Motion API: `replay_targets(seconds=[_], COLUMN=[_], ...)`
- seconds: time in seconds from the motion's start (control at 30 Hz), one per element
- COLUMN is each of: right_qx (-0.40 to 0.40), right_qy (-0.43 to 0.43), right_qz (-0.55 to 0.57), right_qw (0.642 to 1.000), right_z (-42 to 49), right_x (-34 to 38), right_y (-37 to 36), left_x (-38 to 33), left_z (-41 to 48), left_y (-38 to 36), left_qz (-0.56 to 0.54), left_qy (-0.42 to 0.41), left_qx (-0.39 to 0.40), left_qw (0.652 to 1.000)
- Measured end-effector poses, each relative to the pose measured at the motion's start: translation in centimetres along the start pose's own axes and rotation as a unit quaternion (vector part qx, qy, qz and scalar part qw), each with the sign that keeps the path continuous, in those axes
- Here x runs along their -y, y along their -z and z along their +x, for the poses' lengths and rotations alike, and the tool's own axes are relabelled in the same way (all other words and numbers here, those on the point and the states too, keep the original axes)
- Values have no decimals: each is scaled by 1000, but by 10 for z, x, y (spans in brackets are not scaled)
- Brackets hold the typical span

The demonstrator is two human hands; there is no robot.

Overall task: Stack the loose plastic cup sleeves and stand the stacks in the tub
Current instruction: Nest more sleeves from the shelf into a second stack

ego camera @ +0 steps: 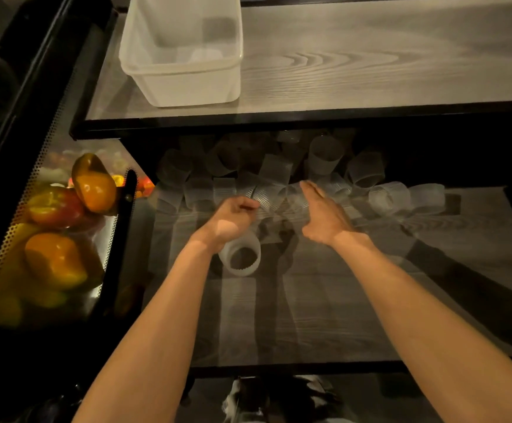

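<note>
Both hands at the loose sleeves point(324, 160) on the lower shelf point(309, 315), with the tub point(187, 87) on the upper shelf point(370, 71).
From the head camera I see the left hand point(233, 219) with its fingers curled over a white sleeve point(240, 259) lying on its side; the open end faces me from under the wrist, and it looks gripped. The right hand point(324, 215) is flat, fingers straight and together, stretched toward the pile and holding nothing I can make out. The loose sleeves lie scattered along the back of the shelf, some upright, some tipped, many lost in shadow. The translucent tub stands well apart from both hands. Orange and red peppers point(96, 184) sit in the bay on the left.
</note>
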State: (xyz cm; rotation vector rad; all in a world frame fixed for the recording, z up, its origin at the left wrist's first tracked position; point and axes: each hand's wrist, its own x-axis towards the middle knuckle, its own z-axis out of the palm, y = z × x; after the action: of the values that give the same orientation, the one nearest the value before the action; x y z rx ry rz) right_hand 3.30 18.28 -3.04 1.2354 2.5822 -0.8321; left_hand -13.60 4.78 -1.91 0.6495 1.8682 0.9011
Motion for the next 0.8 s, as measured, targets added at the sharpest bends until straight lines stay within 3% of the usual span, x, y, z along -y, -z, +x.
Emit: replay_targets(seconds=[0.2,0.4,0.53,0.8], right_qx=[0,-68,-21,-39], right_qy=[-12,49,41,27], right_qz=[-67,-91,-86,-114], right_qw=[998,992,995,992], right_z=[5,5,5,-4], right_x=[-14,-25,-25,-34], right_y=[-1,-7,-8,-14], left_x=[-3,-11,-11,-9], left_z=[14,14,13,9], left_y=[0,-4,-7,-7], left_qz=[28,-20,-38,-73], left_qy=[38,56,61,60], left_qx=[25,42,52,3], left_qw=[999,997,996,995])
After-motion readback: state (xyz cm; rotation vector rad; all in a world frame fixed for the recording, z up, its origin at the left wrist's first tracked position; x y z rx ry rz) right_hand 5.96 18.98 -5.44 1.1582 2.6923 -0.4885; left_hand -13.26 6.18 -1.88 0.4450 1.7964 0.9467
